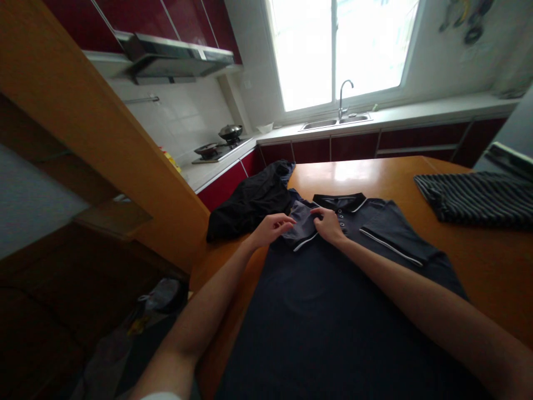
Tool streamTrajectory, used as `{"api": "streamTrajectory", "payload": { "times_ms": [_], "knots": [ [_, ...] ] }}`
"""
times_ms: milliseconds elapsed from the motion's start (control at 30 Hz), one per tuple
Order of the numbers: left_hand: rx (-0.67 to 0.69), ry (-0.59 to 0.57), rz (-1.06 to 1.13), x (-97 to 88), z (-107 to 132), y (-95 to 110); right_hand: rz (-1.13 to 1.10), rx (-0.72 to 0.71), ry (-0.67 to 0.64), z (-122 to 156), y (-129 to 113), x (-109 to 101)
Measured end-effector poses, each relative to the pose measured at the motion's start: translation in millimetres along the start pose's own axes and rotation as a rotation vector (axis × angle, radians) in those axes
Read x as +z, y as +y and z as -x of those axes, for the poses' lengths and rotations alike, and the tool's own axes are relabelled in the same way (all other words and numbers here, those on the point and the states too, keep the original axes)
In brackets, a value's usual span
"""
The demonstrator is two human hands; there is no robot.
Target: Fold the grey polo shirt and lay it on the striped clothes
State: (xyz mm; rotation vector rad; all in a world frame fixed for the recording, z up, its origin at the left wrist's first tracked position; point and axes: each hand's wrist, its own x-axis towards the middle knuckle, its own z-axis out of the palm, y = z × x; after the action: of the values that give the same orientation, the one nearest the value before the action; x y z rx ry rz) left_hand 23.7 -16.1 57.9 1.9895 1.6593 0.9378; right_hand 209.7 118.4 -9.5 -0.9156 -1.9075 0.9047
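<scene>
A dark navy polo shirt (320,311) lies spread on the wooden table, its collar at the far end and its hem toward me. White-edged black trim runs along the collar and sleeve cuffs. My left hand (270,229) is at the left sleeve, fingertips pinched on its outer edge. Closer to the collar and buttons, my right hand (328,224) has its curled fingers on the cloth at the top of the same sleeve. That sleeve is folded inward over the shirt, showing a lighter grey-blue face. The other sleeve (389,236) also lies across the shirt front.
Dark crumpled clothing (254,200) is heaped at the table's left edge. A striped folded garment (478,197) lies on the right of the wooden table (353,173). Beyond are a sink (320,124), a stove with pans (230,132) and a counter. A wooden post (125,128) stands left.
</scene>
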Motion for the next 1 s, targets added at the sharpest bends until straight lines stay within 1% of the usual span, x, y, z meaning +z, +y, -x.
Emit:
{"api": "streamTrajectory", "payload": {
  "times_ms": [67, 100, 133, 167, 200, 233, 300, 333, 367, 400, 567, 633, 767, 833, 867, 933, 1000],
  "knots": [
    [-0.139, 0.235, 0.004, -0.2, -2.8, -14.0, 0.03, 0.019, 0.027, 0.2, 0.7, -1.6],
    [-0.203, 0.311, -0.013, -1.3, -3.5, -21.3, 0.04, 0.026, 0.033, 0.5, 1.2, -1.9],
    [-0.256, 0.34, -0.036, -3.1, -3.5, -27.7, 0.048, 0.031, 0.037, 0.8, 1.7, -2.0],
    [-0.293, 0.311, -0.053, -5.4, -2.6, -32.3, 0.056, 0.032, 0.038, 1.1, 2.2, -1.9],
    [-0.311, 0.226, -0.056, -8.1, -0.9, -35.0, 0.064, 0.032, 0.038, 1.4, 2.7, -1.6],
    [-0.308, 0.103, -0.045, -10.9, 1.5, -35.7, 0.071, 0.029, 0.035, 1.7, 3.1, -1.3],
    [-0.254, -0.164, -0.016, -15.4, 6.8, -32.7, 0.082, 0.02, 0.028, 2.1, 3.8, -0.7],
    [-0.217, -0.26, -0.022, -16.6, 9.1, -30.2, 0.086, 0.015, 0.022, 2.3, 3.9, -0.5],
    [-0.18, -0.313, -0.049, -16.7, 10.7, -27.6, 0.09, 0.011, 0.014, 2.5, 4.0, -0.5],
    [-0.145, -0.325, -0.093, -15.6, 11.4, -25.4, 0.094, 0.009, 0.006, 2.7, 4.0, -0.5],
    [0.005, -0.243, -0.292, -2.6, 5.8, -19.9, 0.134, 0.026, -0.04, 3.4, 2.9, -1.6],
    [0.049, -0.219, -0.367, -0.4, 3.5, -17.1, 0.147, 0.03, -0.05, 3.5, 2.1, -2.2],
    [0.079, -0.101, -0.476, -6.6, 3.0, -8.5, 0.179, 0.008, -0.069, 5.8, -1.1, -3.0],
    [0.08, -0.066, -0.508, -12.2, 4.2, -5.5, 0.228, -0.021, -0.091, 8.6, -3.8, -3.6],
    [0.072, -0.073, -0.517, -14.8, 5.1, -5.1, 0.264, -0.047, -0.103, 10.3, -5.3, -4.1],
    [0.035, -0.135, -0.518, -19.6, 7.3, -7.2, 0.345, -0.118, -0.123, 13.7, -8.2, -5.1],
    [-0.031, -0.262, -0.468, -23.3, 9.9, -12.9, 0.411, -0.183, -0.139, 16.3, -10.2, -6.0]
  ]
}}
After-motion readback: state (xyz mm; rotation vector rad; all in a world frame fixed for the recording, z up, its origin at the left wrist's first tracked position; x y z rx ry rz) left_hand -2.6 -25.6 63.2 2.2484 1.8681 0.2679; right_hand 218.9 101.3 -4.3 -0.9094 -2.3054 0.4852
